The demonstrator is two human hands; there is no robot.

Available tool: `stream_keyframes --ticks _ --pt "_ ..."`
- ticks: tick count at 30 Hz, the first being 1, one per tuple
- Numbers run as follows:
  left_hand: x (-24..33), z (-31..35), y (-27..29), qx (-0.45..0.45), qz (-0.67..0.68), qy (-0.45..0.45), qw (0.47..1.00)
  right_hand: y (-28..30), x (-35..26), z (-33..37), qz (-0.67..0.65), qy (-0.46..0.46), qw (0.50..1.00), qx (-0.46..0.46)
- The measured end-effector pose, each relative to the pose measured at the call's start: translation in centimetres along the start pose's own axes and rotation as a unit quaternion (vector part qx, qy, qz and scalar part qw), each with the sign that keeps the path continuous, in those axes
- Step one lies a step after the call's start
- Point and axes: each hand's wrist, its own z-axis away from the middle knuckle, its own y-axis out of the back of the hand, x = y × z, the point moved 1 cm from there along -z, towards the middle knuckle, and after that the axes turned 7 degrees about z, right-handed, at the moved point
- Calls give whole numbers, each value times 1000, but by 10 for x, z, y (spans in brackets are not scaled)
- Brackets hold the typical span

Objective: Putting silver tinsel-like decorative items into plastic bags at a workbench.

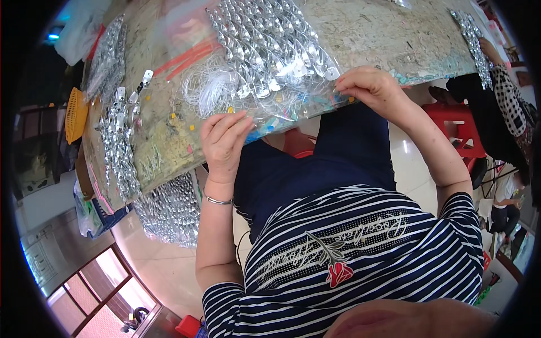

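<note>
At the near edge of the worktable [383,34] lies a sheet or bag of clear plastic [293,107]. My left hand [224,143], with a bracelet on its wrist, pinches the plastic's left side, fingers bent together. On the right, my right hand [375,90] pinches near the other side, beside the end of a silver strip. Several shiny silver twisted strips [270,45] lie side by side just beyond my hands; whether they sit inside or on the plastic I cannot tell. A tangle of fine whitish thread [211,87] rests left of them.
Red strips [189,59] lie beyond the thread. More silver twisted bundles [119,143] lie at the left, and others [169,211] hang below the edge. A yellow basket [76,115] stands far left. At right, another person's hand [491,50] touches a silver bundle near a red stool [459,127].
</note>
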Motion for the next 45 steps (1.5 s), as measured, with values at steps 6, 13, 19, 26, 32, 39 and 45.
stream_keyframes --ticks 6,13,19,26,32,39,45 --pt "-4 -3 4 -14 75 68 995 1 11 -7 -142 -157 976 -47" --pt "-9 -2 -4 27 139 189 972 -4 32 -9 -317 -296 899 -59" --pt "-13 2 -16 92 208 313 922 -7 18 -10 -340 -309 888 -14" --pt "-17 -8 -19 61 163 399 900 -20 21 -17 -289 -305 907 32" --pt "-19 -7 -19 66 85 279 954 -25 22 -19 -203 -285 937 12" --pt "-18 -6 -21 65 114 347 929 -27 30 -24 -251 -311 916 9" --pt "-16 -13 -17 5 108 389 915 -20 30 -37 -197 -318 927 -16"
